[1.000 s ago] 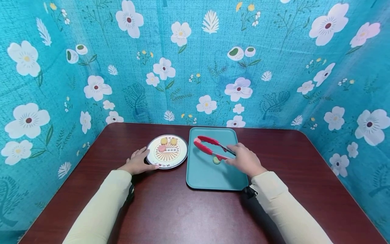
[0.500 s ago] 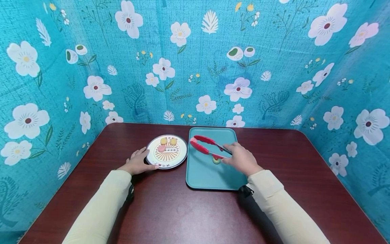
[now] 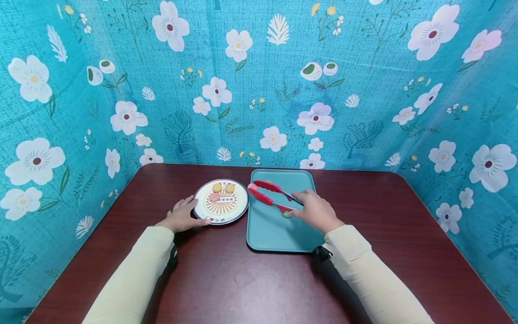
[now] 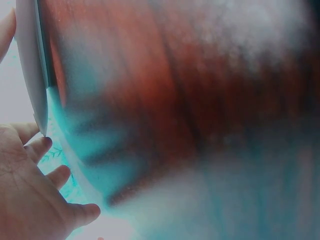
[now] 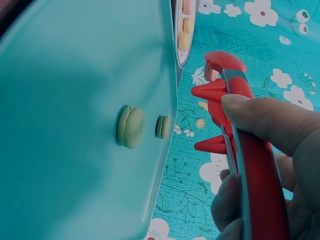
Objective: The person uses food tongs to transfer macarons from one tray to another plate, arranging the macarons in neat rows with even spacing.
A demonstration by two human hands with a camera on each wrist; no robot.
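My right hand (image 3: 317, 210) grips a pair of red-tipped tongs (image 3: 261, 196) above the teal tray (image 3: 275, 238). A pink macaron (image 3: 252, 186) is pinched at the tongs' tips, close to the tray's left edge. Below, on the tray, lie two pale yellow-green macarons (image 5: 132, 128); the tongs partly cover them in the head view. To the left stands a round patterned plate (image 3: 221, 216) bearing two yellow macarons (image 3: 229, 188) and a pink one (image 3: 214, 197). My left hand (image 3: 183, 217), fingers spread, touches this plate's left and front rim.
Plate and tray stand side by side on a dark reddish-brown table (image 3: 226, 279). A blue flowered cloth (image 3: 251, 90) hangs behind and along both sides of the table.
My right hand has moved left with the tongs and the pink macaron, from over the tray to its left edge near the plate. The left hand stays at the plate.
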